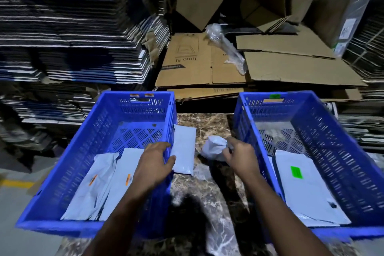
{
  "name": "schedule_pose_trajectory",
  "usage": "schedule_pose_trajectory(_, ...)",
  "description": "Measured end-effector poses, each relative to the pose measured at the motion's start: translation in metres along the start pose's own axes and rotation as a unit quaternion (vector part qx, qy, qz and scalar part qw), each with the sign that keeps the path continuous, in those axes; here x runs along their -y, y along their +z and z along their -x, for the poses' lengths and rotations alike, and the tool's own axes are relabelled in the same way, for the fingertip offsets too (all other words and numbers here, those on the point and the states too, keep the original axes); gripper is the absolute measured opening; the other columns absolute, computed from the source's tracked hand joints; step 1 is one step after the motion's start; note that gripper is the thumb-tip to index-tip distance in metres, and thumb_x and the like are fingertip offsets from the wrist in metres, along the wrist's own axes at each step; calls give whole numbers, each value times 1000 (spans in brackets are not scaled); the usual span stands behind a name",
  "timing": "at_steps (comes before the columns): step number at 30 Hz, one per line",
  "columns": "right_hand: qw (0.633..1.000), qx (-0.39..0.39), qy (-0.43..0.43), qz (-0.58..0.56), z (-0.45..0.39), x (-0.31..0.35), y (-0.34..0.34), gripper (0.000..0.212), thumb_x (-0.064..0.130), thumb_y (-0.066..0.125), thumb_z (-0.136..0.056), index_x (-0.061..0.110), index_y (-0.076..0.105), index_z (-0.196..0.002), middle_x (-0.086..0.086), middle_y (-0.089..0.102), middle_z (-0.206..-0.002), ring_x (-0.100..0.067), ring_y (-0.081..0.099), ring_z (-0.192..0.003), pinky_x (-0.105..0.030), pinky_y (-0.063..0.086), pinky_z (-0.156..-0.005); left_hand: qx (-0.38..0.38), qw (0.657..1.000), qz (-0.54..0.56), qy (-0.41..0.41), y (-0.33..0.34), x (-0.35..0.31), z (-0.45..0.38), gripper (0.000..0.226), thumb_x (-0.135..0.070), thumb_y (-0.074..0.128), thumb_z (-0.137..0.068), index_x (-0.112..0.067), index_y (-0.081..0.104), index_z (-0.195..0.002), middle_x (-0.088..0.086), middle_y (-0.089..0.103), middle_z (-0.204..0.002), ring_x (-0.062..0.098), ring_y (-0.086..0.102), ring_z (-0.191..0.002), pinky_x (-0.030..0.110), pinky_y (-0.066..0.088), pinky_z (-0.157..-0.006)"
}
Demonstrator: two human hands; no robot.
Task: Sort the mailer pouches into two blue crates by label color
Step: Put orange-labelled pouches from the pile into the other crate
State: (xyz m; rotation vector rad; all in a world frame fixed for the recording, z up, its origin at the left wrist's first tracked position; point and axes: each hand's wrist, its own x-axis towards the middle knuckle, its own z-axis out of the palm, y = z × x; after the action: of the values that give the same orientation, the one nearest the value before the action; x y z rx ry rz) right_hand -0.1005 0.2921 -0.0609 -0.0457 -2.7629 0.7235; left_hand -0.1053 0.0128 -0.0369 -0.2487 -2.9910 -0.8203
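Behind the marble table (pixel 207 193), I see flattened cardboard sheets (pixel 207 64) lying in a heap; one reads "Juno 5L" upside down, with a dark strip beside it whose print I cannot make out. Stacks of folded cartons (pixel 68 33) rise left of that heap, too dark to read.

On the table's left side sits the left blue crate (pixel 68 172), its far rim bearing two small orange stickers, their writing blurred. Inside lie two grey pouches with orange labels (pixel 104 183), partly covered by my left forearm. On the table's right side stands the right blue crate (pixel 342 151), with a green sticker on its far rim. It holds a grey pouch with a green label (pixel 307 185); the label text is illegible.

On the table between the crates, my left hand (pixel 155 164) pinches the near corner of a flat grey pouch (pixel 185 147), whose label side is not visible. Just right of it, my right hand (pixel 239 156) grips a crumpled grey pouch (pixel 214 147), its label hidden too. The hands are apart, each on its own pouch.
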Motion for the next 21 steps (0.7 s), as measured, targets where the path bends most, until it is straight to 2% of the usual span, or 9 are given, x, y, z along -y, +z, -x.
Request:
schedule_pose_trajectory(2, 993, -20, -6, -119, -1, 9, -29, 23, 15, 65, -86, 16, 72, -108, -7, 74, -81, -19, 67, -73, -31, 47, -61, -6, 999, 31, 8, -2, -15, 1, 48, -39, 62, -93, -20, 55, -136, 1, 57, -136, 20, 43, -131, 33, 36, -106)
schedule_pose_trajectory(4, 978, -9, -14, -209, -2, 21, -56, 25, 10, 65, -89, 18, 73, -112, 2, 75, -90, -8, 68, -79, -25, 50, -65, 13, 991, 132, 12, -4, -35, 5, 49, -41, 64, -92, -25, 54, -137, -4, 56, -138, 15, 45, -132, 30, 36, -106)
schedule_pose_trajectory(7, 935, 3, 4, -355, 0, 34, -81, 24, 11, 63, -96, 17, 68, -119, 22, 70, -84, 1, 65, -71, -17, 48, -61, 101, 925, 366, 0, -10, -65, 13, 49, -39, 71, -86, -36, 54, -131, -9, 65, -128, 12, 60, -120, 40, 50, -100)
schedule_pose_trajectory(9, 902, -22, 33, -430, 4, 39, -91, 31, 13, 62, -97, 13, 59, -128, 26, 62, -69, 5, 58, -64, -11, 44, -60, 113, 884, 453, -16, -12, -78, 18, 50, -29, 74, -85, -35, 55, -131, -2, 70, -119, 19, 67, -110, 49, 56, -92)
schedule_pose_trajectory(10, 888, -29, 42, -457, 9, 40, -95, 34, 13, 61, -97, 13, 55, -131, 24, 62, -70, 5, 58, -66, -11, 45, -61, 106, 869, 482, -28, -12, -84, 20, 50, -23, 75, -86, -33, 55, -130, 1, 72, -115, 23, 69, -106, 51, 56, -90)
schedule_pose_trajectory(12, 871, -18, 36, -490, 21, 44, -100, 43, 8, 64, -94, 18, 49, -133, 14, 67, -91, 0, 64, -80, -16, 50, -69, 87, 841, 532, -51, -8, -95, 24, 48, -15, 73, -87, -27, 54, -129, 6, 74, -111, 30, 70, -102, 55, 55, -89)
schedule_pose_trajectory(14, 879, 3, 9, -477, 33, 45, -97, 51, 5, 71, -89, 22, 51, -133, 9, 66, -105, -4, 62, -83, -18, 51, -73, 84, 821, 562, -64, -1, -103, 30, 48, -9, 71, -87, -22, 50, -128, 10, 74, -110, 33, 70, -102, 56, 54, -90)
schedule_pose_trajectory(17, 894, -4, 9, -448, 42, 44, -88, 49, 9, 77, -85, 24, 61, -129, 14, 65, -112, -5, 58, -84, -23, 51, -73, 91, 809, 577, -69, 8, -110, 36, 52, -2, 69, -86, -15, 45, -130, 13, 74, -110, 34, 70, -101, 52, 55, -90)
schedule_pose_trajectory(21, 892, 1, 36, -451, 42, 36, -81, 50, 15, 77, -86, 32, 61, -130, -12, 64, -111, -36, 57, -92, -30, 52, -80, 99, 819, 562, -57, 8, -108, 40, 56, 0, 69, -86, -18, 43, -131, 9, 74, -110, 31, 71, -100, 42, 58, -83)
